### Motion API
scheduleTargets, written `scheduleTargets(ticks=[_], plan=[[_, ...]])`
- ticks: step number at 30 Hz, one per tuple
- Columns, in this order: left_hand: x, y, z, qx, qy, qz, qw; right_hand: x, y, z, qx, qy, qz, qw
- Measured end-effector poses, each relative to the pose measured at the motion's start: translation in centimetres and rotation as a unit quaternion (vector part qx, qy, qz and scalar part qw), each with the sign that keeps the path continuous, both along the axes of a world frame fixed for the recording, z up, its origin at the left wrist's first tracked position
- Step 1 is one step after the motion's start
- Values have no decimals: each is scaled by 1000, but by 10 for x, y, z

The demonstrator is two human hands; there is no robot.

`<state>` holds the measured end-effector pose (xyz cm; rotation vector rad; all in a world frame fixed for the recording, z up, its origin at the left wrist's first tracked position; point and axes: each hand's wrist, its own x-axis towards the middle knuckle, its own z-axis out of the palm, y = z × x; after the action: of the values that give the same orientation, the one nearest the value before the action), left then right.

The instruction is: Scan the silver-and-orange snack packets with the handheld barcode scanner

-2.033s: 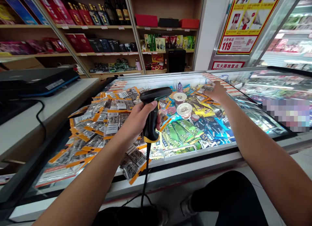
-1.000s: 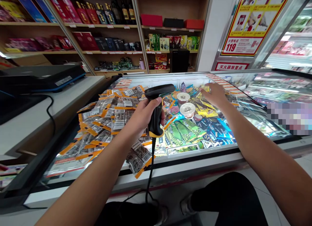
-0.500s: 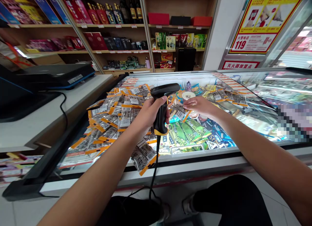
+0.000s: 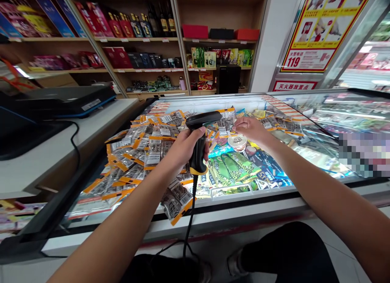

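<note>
My left hand (image 4: 189,144) is wrapped round the grip of a black handheld barcode scanner (image 4: 199,155) with a yellow base, its head pointing right and its cord hanging down. Between the fingertips of my right hand (image 4: 252,131) is the edge of a clear snack packet (image 4: 226,124) with orange ends and a printed label, standing just right of the scanner's head. Many like packets (image 4: 154,151) lie heaped on the glass to the left. One packet (image 4: 177,199) rests at the front edge, below my left wrist.
Under the glass of the chest freezer (image 4: 231,210) lie green ice-cream packs (image 4: 233,167) and a round tub (image 4: 237,141). More orange-ended packets (image 4: 282,123) lie on the right. A white counter (image 4: 18,169) bears a black device (image 4: 63,102). Shelves (image 4: 140,71) of goods stand behind.
My right hand has lifted the packet up and away, turning it more upright, so the tub below shows. The scanner stays in my left hand. The whole view has shifted slightly.
</note>
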<state>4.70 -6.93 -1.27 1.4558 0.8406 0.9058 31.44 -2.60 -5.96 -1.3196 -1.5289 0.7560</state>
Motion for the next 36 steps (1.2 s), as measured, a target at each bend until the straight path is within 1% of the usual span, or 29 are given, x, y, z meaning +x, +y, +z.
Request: scheduleTargets(ticks=[5,9,11,14,16,18,20,21,22,23,25,26,27,29,30,32,34,36], plan=[[0,-2,0,0,10,-5,1000,0,2,-3,-5,13,-1,1000],[-1,-2,1,-3,-1,-1,1000,8,8,-3,10,-5,-21,1000],[-1,-1,1,-7,-12,6,1000,21,13,-2,32,-31,-54,998],[-3,2,0,-14,-35,18,999,57,20,-3,57,-96,-138,984],[-4,3,-1,-14,-48,16,999,84,23,-5,46,-166,-206,963],[-4,4,0,-13,-52,12,999,105,24,-7,35,-261,-293,919],[-4,3,1,-13,-50,12,999,109,22,-7,58,-338,-358,869],[-4,3,2,-13,-48,12,999,104,21,-6,83,-361,-361,856],[-4,2,2,-13,-46,12,999,93,19,-5,115,-372,-340,856],[-3,2,3,-13,-43,12,999,77,17,-4,148,-376,-296,865],[-3,1,3,-12,-38,13,999,38,12,-4,198,-366,-146,898],[-2,0,3,-10,-37,14,999,18,10,-6,206,-366,-73,904],[-2,0,3,-9,-35,17,999,-1,8,-9,198,-379,-3,904],[-1,0,3,-8,-33,23,999,-30,5,-16,162,-397,77,900],[-1,0,3,-10,-31,25,999,-39,4,-20,143,-406,102,897],[-1,0,4,-14,-29,25,999,-44,3,-25,113,-417,113,895],[-1,1,4,-14,-30,20,999,-37,2,-22,107,-426,90,894],[-1,2,4,-13,-32,15,999,-23,1,-15,111,-438,59,890]])
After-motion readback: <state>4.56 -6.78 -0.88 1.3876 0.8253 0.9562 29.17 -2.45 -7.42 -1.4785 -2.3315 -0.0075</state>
